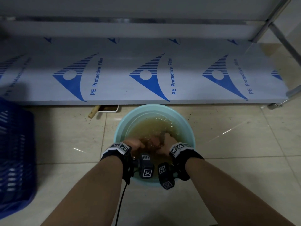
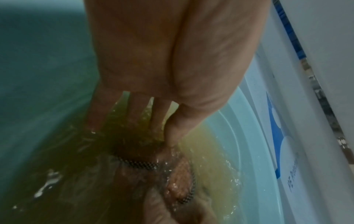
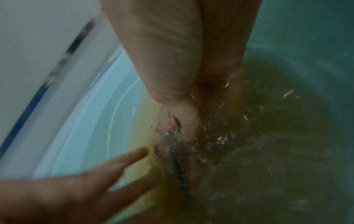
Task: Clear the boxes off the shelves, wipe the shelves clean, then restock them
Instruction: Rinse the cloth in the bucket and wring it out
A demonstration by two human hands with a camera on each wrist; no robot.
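both hands, left hand point(image 1: 136, 144) and right hand point(image 1: 166, 145), submerged in basin point(image 1: 123, 126); fingers working a cloth point(image 2: 180, 180); grip indistinct in murky water.

Basin point(image 1: 187, 126): pale turquoise inside and out. Water point(image 1: 146, 126) in it: murky yellow-brown, darkest around the hands. Cloth point(image 2: 180, 181): brownish, with a black-and-white checked edge seen in both wrist views.

Shelf point(image 1: 114, 88): white film printed with repeating blue sail-shaped logos, each with a white disc, horizontal blue stripes and blue lettering "PE Protective Film". Shelf frame point(image 1: 283, 41): bare silver metal.

Floor point(image 1: 244, 144): glossy beige tiles, flecked with dark specks near the basin. Crate point(image 1: 14, 152): deep blue lattice. Wrist bands point(image 1: 180, 148): black, carrying white blocks with black-and-white square markers.
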